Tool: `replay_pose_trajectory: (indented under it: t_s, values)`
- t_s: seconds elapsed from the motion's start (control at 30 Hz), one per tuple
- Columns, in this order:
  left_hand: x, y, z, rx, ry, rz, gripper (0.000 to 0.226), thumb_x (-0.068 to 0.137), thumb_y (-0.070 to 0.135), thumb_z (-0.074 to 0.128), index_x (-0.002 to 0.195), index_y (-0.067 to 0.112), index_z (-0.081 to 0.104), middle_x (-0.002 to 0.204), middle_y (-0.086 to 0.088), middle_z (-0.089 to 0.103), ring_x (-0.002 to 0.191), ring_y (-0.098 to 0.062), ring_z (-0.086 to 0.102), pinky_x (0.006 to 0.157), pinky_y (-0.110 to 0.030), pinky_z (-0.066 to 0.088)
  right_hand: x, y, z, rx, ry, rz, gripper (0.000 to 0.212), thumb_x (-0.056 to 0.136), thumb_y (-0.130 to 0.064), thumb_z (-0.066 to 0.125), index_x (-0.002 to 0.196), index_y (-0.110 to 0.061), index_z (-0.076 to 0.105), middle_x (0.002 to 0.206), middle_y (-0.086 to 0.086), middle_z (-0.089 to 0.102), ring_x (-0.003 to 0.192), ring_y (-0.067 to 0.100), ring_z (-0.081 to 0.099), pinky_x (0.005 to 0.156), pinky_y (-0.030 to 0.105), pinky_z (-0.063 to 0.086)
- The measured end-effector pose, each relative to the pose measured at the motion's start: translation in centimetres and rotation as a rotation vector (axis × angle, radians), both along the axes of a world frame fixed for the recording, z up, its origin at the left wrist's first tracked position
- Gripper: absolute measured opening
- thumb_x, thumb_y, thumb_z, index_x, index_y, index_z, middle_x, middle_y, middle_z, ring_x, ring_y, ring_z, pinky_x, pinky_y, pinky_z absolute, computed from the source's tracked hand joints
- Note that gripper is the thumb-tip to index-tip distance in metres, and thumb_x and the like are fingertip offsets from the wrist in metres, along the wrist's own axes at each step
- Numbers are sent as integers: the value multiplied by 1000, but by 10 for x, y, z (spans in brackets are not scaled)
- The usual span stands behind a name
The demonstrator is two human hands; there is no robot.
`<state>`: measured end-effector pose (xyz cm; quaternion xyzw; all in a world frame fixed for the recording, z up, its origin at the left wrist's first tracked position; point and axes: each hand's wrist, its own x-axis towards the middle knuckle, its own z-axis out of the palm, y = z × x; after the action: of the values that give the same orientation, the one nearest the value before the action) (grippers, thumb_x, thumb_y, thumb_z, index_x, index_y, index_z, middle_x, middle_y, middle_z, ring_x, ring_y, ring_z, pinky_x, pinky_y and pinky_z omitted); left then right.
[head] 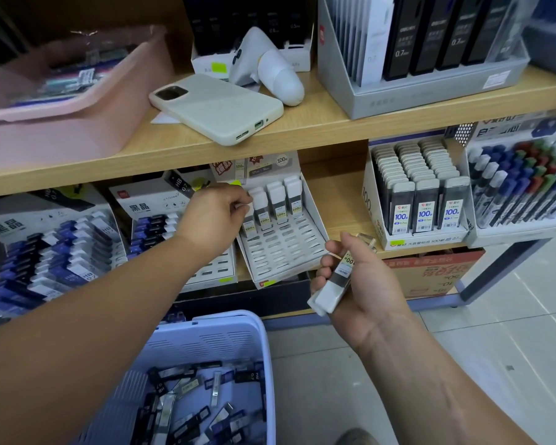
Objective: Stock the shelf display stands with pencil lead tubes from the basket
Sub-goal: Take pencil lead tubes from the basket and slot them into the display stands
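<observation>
A white slotted display stand sits tilted on the lower shelf, with several white-capped lead tubes standing in its back rows. My left hand reaches to the stand's left column and pinches the white cap of a lead tube standing in a slot. My right hand hovers in front of the stand, gripping a small bundle of white-capped lead tubes. The lilac basket below holds many loose tubes.
Full stands flank the white one: blue-black tubes at left, grey "100" tubes and pens at right. On the upper shelf lie a phone, a white device, a pink tray and a grey box.
</observation>
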<state>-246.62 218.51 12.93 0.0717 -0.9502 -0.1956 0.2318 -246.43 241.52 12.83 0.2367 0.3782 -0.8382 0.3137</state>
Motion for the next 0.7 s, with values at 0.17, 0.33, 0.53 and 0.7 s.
replay_pose_trajectory:
  t_s: [0.17, 0.33, 0.53, 0.7]
  values:
    - [-5, -6, -9, -39, -42, 14, 15, 85, -2, 70, 96, 5, 78, 99, -7, 71, 96, -20, 64, 88, -19, 41, -1, 0, 2, -39, 26, -40, 33, 97, -42, 62, 83, -12, 63, 65, 2, 53, 54, 13, 47, 60, 26, 45]
    - [4, 2, -2, -72, -37, 53, 19, 84, 11, 75, 103, 11, 77, 103, -6, 62, 91, -21, 61, 86, -30, 50, -1, -1, 5, -31, 74, -49, 39, 97, -49, 58, 83, -13, 62, 66, 1, 55, 56, 13, 50, 70, 29, 49]
    - [64, 77, 23, 644, -291, 72, 16, 89, 37, 71, 81, 24, 73, 77, -9, 66, 61, -6, 55, 61, -20, 47, 2, -8, 3, 100, 197, 7, 44, 94, -59, 54, 81, -19, 66, 73, 0, 63, 74, 18, 62, 85, 38, 51]
    - [86, 101, 14, 1018, -438, 110, 10, 86, 26, 76, 87, 16, 76, 79, -14, 71, 60, -12, 58, 52, -21, 44, 11, -15, 4, 143, 263, 72, 44, 92, -62, 53, 85, -21, 68, 75, -3, 64, 73, 18, 66, 75, 37, 51]
